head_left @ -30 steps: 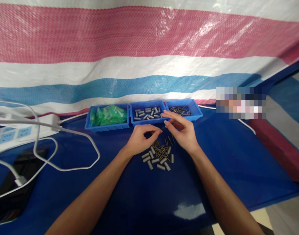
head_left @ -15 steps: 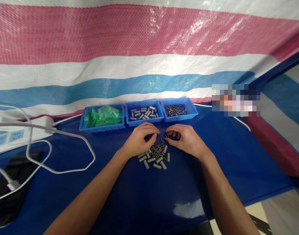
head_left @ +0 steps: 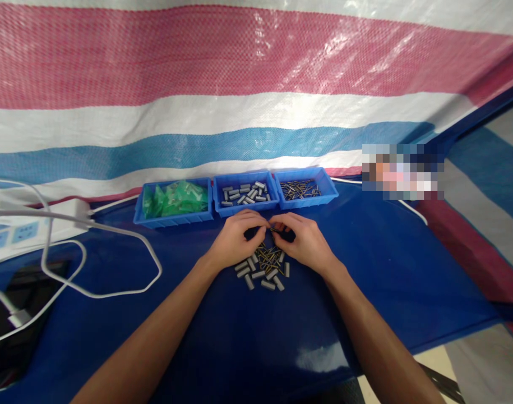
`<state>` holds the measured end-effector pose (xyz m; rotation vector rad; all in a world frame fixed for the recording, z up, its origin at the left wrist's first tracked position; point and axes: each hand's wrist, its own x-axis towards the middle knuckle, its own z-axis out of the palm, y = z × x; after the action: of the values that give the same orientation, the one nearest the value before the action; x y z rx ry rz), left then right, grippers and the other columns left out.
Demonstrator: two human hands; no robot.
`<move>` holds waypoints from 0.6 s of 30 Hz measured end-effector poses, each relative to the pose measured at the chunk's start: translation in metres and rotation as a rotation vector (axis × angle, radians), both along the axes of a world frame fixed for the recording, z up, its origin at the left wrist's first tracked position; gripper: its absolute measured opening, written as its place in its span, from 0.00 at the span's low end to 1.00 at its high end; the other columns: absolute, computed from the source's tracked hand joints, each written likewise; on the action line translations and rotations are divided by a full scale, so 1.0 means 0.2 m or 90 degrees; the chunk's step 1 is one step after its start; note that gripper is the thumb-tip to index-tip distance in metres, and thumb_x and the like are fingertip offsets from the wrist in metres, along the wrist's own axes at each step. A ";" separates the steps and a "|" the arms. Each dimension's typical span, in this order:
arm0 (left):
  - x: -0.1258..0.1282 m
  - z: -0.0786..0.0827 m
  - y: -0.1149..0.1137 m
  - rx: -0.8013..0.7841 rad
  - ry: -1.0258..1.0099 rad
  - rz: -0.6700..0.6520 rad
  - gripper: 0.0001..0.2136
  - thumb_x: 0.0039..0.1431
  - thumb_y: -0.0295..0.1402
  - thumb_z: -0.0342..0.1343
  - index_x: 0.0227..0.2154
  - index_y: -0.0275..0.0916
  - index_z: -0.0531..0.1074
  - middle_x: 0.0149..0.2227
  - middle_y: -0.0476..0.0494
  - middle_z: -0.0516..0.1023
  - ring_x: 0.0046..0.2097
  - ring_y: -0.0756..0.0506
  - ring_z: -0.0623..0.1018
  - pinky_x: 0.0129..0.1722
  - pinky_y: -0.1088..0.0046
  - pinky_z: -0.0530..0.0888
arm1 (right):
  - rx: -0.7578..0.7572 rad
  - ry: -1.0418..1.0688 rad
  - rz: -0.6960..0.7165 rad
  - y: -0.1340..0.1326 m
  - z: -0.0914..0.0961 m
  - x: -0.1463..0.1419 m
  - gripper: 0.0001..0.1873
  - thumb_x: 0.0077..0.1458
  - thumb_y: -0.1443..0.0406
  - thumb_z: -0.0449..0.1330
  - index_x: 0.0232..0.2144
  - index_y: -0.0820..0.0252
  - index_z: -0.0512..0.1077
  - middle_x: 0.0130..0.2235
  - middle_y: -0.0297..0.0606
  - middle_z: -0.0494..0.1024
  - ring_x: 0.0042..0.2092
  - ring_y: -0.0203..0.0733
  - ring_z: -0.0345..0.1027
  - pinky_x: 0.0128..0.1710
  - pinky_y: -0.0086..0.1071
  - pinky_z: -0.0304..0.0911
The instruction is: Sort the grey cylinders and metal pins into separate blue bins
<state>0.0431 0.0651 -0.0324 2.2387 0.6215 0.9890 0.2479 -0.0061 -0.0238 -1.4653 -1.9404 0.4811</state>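
My left hand (head_left: 238,238) and my right hand (head_left: 302,238) meet at their fingertips above a small pile on the blue table. The right fingers pinch a thin, dark metal pin, of which only a bit shows. The left thumb and fingers are pressed together at the same spot; what they hold is too small to make out. Below the hands lie brass-and-dark thin metal pins (head_left: 268,259), heaped crosswise. Short grey cylinders (head_left: 268,285) are scattered around the near side of that heap.
Behind the hands stand a blue bin of green plastic bags (head_left: 176,197), one of grey cylinders (head_left: 248,195) and one of thin pins (head_left: 299,189). White cables (head_left: 113,294), a power strip (head_left: 71,216) and a dark flat device (head_left: 24,314) lie left. A striped sheet (head_left: 239,62) hangs behind.
My right hand has moved left, bringing its fingertips to those of my left hand. The left hand stays nearly in place. The pile looks the same.
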 end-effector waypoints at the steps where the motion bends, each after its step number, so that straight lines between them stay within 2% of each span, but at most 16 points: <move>1: 0.00 0.00 0.00 -0.003 0.000 0.003 0.09 0.66 0.25 0.56 0.36 0.37 0.82 0.38 0.42 0.86 0.43 0.43 0.84 0.48 0.65 0.80 | -0.003 0.028 0.000 0.00 -0.01 0.00 0.16 0.58 0.73 0.63 0.47 0.55 0.77 0.40 0.37 0.80 0.38 0.41 0.76 0.42 0.34 0.71; 4: -0.01 0.01 0.00 -0.018 0.003 0.022 0.09 0.66 0.25 0.56 0.37 0.37 0.82 0.39 0.42 0.87 0.42 0.44 0.85 0.47 0.68 0.80 | -0.019 0.119 0.004 0.01 -0.03 0.00 0.15 0.57 0.73 0.64 0.46 0.55 0.77 0.38 0.35 0.80 0.36 0.39 0.75 0.40 0.33 0.72; 9: -0.01 0.02 -0.01 -0.029 0.006 0.032 0.09 0.66 0.25 0.57 0.39 0.38 0.83 0.40 0.43 0.87 0.42 0.45 0.86 0.47 0.69 0.81 | -0.101 0.291 -0.003 0.02 -0.05 0.01 0.12 0.57 0.66 0.70 0.42 0.55 0.75 0.37 0.34 0.83 0.37 0.40 0.80 0.40 0.34 0.76; 14: 0.00 0.00 -0.01 -0.016 -0.004 -0.005 0.09 0.63 0.26 0.62 0.43 0.39 0.83 0.42 0.43 0.87 0.44 0.44 0.85 0.48 0.67 0.81 | -0.122 0.414 -0.040 0.02 -0.06 0.02 0.18 0.53 0.57 0.76 0.38 0.54 0.72 0.39 0.35 0.82 0.38 0.42 0.82 0.41 0.36 0.79; 18: -0.01 -0.03 0.00 -0.015 -0.022 -0.012 0.06 0.65 0.28 0.64 0.42 0.41 0.84 0.40 0.44 0.87 0.42 0.45 0.85 0.45 0.68 0.81 | -0.121 0.487 -0.065 0.03 -0.07 0.01 0.20 0.50 0.56 0.77 0.38 0.54 0.73 0.41 0.35 0.82 0.39 0.42 0.82 0.43 0.36 0.80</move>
<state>0.0416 0.0660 -0.0390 2.1974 0.5923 1.0039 0.2509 -0.0010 -0.0374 -1.2253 -1.2316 1.0240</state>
